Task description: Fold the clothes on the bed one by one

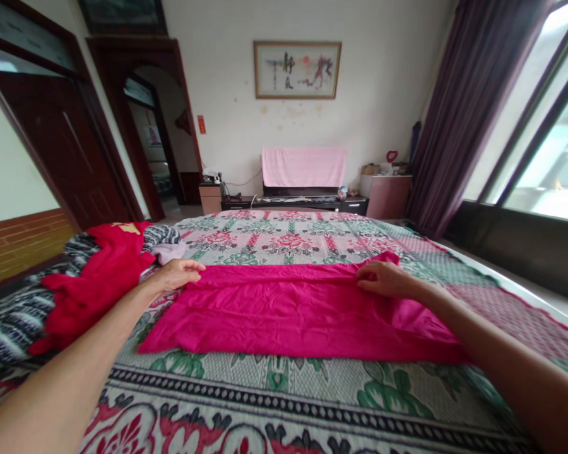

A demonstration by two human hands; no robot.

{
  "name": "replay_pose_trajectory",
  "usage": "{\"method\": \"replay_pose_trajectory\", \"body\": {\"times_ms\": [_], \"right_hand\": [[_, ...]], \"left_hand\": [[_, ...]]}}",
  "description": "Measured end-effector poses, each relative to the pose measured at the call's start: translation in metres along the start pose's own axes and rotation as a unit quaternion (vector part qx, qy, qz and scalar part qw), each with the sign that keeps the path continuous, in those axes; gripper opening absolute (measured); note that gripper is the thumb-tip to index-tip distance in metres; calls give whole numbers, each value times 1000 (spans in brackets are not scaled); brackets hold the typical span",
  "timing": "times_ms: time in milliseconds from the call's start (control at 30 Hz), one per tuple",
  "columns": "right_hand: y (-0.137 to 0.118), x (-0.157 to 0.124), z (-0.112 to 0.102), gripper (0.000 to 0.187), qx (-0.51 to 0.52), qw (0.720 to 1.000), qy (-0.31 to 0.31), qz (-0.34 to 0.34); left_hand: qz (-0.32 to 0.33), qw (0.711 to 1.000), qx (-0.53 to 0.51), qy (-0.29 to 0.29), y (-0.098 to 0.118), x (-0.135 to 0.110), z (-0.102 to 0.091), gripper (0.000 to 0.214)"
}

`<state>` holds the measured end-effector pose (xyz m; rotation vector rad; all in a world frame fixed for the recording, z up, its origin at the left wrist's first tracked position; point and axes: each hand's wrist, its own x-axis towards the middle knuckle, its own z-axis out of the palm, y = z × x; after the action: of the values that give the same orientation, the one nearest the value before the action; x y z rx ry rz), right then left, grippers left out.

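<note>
A bright magenta garment (274, 315) lies spread sideways across the patterned bedspread (293, 258), with soft creases over its surface. At its far left corner, my left hand (177, 274) pinches the edge of the cloth between thumb and fingers. My right hand (383, 279) has its fingers closed on the far edge toward the right, where the fabric is bunched up. The garment's right end trails under my right forearm, which hides part of it. What kind of garment it is, I cannot make out.
Red clothing (99, 271) and black-and-white patterned cloth (9, 315) are heaped on the left. Beyond the bed stand a low black cabinet (355, 206) and a pink cloth (304, 167) draped over something. A purple curtain (473, 94) hangs beside the window at right.
</note>
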<state>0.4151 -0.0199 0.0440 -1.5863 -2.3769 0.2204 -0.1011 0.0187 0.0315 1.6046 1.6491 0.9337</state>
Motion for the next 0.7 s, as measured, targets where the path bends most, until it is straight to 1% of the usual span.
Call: {"method": "replay_pose_trajectory", "body": {"times_ms": [67, 133, 233, 300, 367, 433, 467, 500, 567, 633, 667, 700], "right_hand": [[1, -1, -1, 22, 2, 1000, -3, 14], [2, -2, -2, 31, -1, 999, 13, 41], [5, -3, -3, 34, 1, 997, 38, 60], [9, -3, -5, 31, 10, 998, 42, 52], [13, -2, -7, 28, 21, 996, 57, 61], [19, -1, -9, 24, 30, 991, 93, 95], [22, -1, -9, 24, 31, 987, 111, 114], [24, -1, -10, 24, 29, 983, 125, 133], [28, -2, -10, 24, 13, 977, 140, 162], [31, -3, -10, 23, -4, 976, 140, 167], [32, -3, -10, 22, -11, 976, 140, 165], [34, -3, -9, 21, -17, 977, 140, 162]], "left_hand": [[22, 999, -21, -9, -4, 3, -1, 34], [29, 999, -25, -12, -6, 4, -3, 35], [11, 1000, 23, -13, -7, 5, -4, 36], [3, 998, 61, 21, -6, 5, -4, 34], [10, 992, 96, 81, -5, 5, -3, 31], [13, 979, 148, 138, -2, 5, -4, 26], [6, 971, 180, 155, 0, 3, -5, 22], [-10, 964, 210, 160, 2, 2, -5, 20], [-50, 960, 242, 133, 7, -3, -6, 24], [-83, 964, 237, 89, 12, -7, -5, 31], [-91, 966, 228, 79, 14, -8, -4, 33], [-91, 968, 220, 84, 15, -8, -3, 32]]}}
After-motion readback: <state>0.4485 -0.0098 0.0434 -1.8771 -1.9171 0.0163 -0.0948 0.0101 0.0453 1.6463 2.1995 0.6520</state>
